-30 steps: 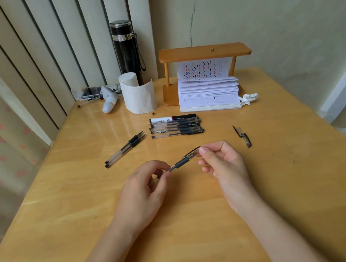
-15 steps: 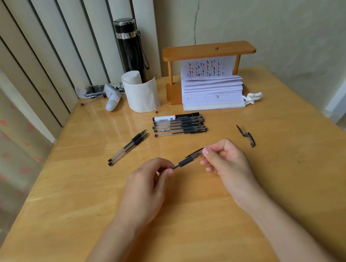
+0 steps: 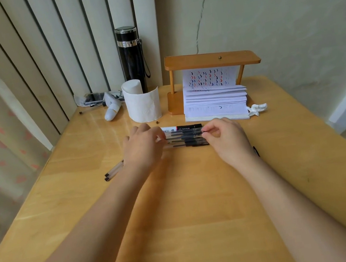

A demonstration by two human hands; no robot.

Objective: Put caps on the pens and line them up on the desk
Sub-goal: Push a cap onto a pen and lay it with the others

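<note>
Several capped black pens (image 3: 186, 144) lie side by side in a row on the wooden desk (image 3: 190, 206), behind them a white and black marker (image 3: 180, 127). My left hand (image 3: 144, 145) and my right hand (image 3: 228, 139) pinch the two ends of one capped pen (image 3: 185, 138), holding it level within the row. Two clear pens (image 3: 113, 172) lie to the left, their tips hidden under my left wrist. A loose black cap (image 3: 256, 151) peeks out beside my right wrist.
At the back stand a black flask (image 3: 130, 56), a roll of white paper (image 3: 142, 104) and a wooden stand over a paper stack (image 3: 215, 102). A crumpled tissue (image 3: 257, 108), a white bottle-like object (image 3: 113, 110) and a small brown bead (image 3: 157, 122) lie nearby.
Both hands have carried the capped pen forward from the middle of the desk to the row of pens. The camera has tilted slightly.
</note>
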